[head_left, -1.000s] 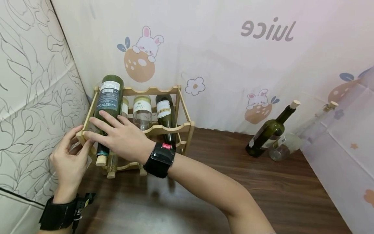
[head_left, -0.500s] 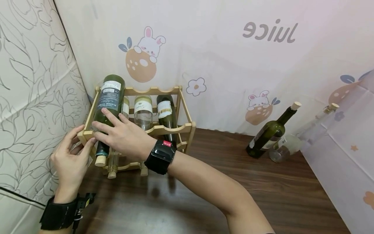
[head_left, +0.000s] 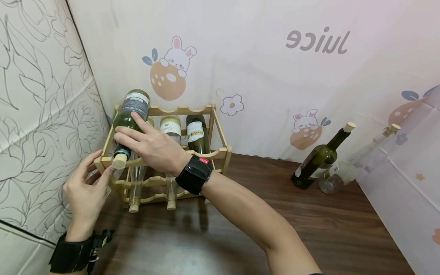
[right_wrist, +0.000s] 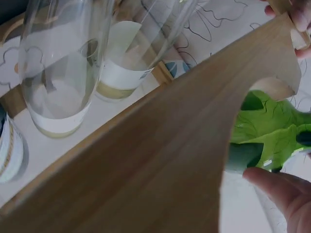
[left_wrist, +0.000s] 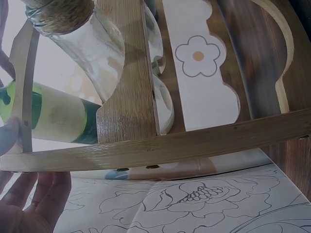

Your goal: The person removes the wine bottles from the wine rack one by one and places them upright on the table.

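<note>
My right hand (head_left: 154,147) holds a green wine bottle (head_left: 132,109) on the top left of the wooden bottle rack (head_left: 220,153). Thumb and fingers lie across its neck and shoulder; its corked end points toward me, its base to the back. In the right wrist view, a fingertip touches the green glass (right_wrist: 262,126) beside a rail. My left hand (head_left: 86,187) grips the rack's front left corner, thumb in front, fingers on the outer side. Lower in the rack lie a clear bottle (head_left: 135,183), another clear bottle (head_left: 170,126) and a dark bottle (head_left: 195,131).
On the right of the wooden table (head_left: 240,229), a corked green bottle (head_left: 314,162) stands beside a corked clear bottle (head_left: 338,175). Patterned sheets (head_left: 254,76) enclose the back and sides, close to the rack's left end.
The green bottle's corked end has moved back and appears raised, from beyond the front rail to over it. My right hand has moved with it. My left hand keeps its hold on the rack.
</note>
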The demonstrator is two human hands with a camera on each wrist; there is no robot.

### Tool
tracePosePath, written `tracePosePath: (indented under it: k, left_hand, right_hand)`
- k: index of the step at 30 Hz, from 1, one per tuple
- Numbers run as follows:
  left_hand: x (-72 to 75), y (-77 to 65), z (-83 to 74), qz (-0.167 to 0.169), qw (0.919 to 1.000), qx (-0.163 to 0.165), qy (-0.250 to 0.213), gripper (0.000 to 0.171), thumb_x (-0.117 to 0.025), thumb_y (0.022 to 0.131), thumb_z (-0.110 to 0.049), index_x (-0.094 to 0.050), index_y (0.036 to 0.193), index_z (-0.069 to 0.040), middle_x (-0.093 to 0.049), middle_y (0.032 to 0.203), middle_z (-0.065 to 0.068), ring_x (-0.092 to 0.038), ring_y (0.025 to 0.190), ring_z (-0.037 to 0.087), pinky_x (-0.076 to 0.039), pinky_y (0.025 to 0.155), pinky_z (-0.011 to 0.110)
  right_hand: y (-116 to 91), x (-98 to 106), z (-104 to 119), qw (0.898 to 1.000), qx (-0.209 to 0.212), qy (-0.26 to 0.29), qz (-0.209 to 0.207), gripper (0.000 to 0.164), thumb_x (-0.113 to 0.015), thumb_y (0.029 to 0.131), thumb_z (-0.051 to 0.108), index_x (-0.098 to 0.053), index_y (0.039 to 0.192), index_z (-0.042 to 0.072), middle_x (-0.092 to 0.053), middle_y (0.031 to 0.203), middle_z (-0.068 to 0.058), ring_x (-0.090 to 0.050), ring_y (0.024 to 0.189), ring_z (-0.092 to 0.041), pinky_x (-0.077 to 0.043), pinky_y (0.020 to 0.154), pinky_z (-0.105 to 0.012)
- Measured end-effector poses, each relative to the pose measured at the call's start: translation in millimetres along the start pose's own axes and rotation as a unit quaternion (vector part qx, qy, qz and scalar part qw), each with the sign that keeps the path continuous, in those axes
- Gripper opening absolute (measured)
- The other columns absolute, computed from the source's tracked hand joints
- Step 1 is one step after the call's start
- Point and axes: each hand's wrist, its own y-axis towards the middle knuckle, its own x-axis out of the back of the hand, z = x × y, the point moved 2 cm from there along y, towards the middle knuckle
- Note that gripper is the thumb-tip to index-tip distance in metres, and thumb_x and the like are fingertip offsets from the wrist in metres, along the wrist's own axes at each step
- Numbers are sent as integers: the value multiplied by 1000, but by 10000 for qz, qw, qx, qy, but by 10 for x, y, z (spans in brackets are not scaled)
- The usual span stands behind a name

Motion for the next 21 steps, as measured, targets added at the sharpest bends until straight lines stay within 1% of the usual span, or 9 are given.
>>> tracePosePath:
  k: [1,2,4,7,9,14,17,21]
  left_hand:
    - [-1,-1,4,-17,10000,5,-36,50,-86,82,7,-76,129,-7,-68,107,-33,-68,98,-16,-55,87,0]
    - [-2,-3,7,-21,10000,8,-63,51,-87,81,6,-76,129,-7,-69,106,-32,-68,98,-15,-55,87,0]
    - [-4,-3,17,-22,9999,27,-97,53,-88,80,7,-76,129,-7,-69,106,-32,-69,98,-14,-55,87,0]
    - [-7,-1,30,-38,10000,20,-50,54,-89,79,8,-76,129,-7,-69,106,-33,-68,98,-14,-55,88,0]
    - [-9,-5,21,-39,10000,18,-48,54,-88,79,8,-76,129,-7,-69,107,-33,-68,99,-14,-55,88,0]
    - [-26,6,-8,-5,9998,37,-175,53,-88,80,7,-76,130,-8,-70,107,-31,-70,99,-12,-57,89,2]
    - [-28,14,5,2,9997,65,-224,53,-87,80,8,-76,130,-7,-70,108,-30,-70,99,-12,-57,89,3]
    - [-13,16,34,-4,9998,59,-177,54,-88,79,9,-76,129,-7,-70,109,-30,-69,99,-13,-57,88,3]
  right_hand:
    - [-6,1,-15,9999,-57,83,-131,44,-41,110,0,-60,147,15,-60,154,-2,-40,154,-42,-56,115,-33]
    - [-12,1,-28,9995,-95,123,-272,42,-40,111,0,-62,145,14,-61,153,-3,-42,154,-42,-55,114,-31]
    - [-19,15,-52,9983,-89,181,-555,39,-40,113,3,-63,143,11,-63,150,-5,-45,152,-40,-45,124,-32]
    - [-27,83,-90,9953,-82,104,-963,36,-44,111,3,-65,140,7,-66,147,-8,-51,149,-36,-29,134,-33]
    - [-44,161,-118,9926,-143,96,-1204,36,-44,110,2,-66,138,6,-67,145,-9,-54,147,-34,-26,135,-33]
    - [-153,447,-221,9841,-628,577,-1556,31,-51,108,3,-65,136,3,-67,144,-11,-55,144,-38,-37,128,-32]
    - [-251,624,-293,9766,-857,854,-1776,32,-58,104,1,-63,136,0,-68,142,-14,-57,142,-37,-35,130,-33]
    - [-389,824,-381,9663,-1033,1037,-2117,30,-60,102,-5,-64,131,-4,-70,137,-19,-63,136,-37,-33,132,-35]
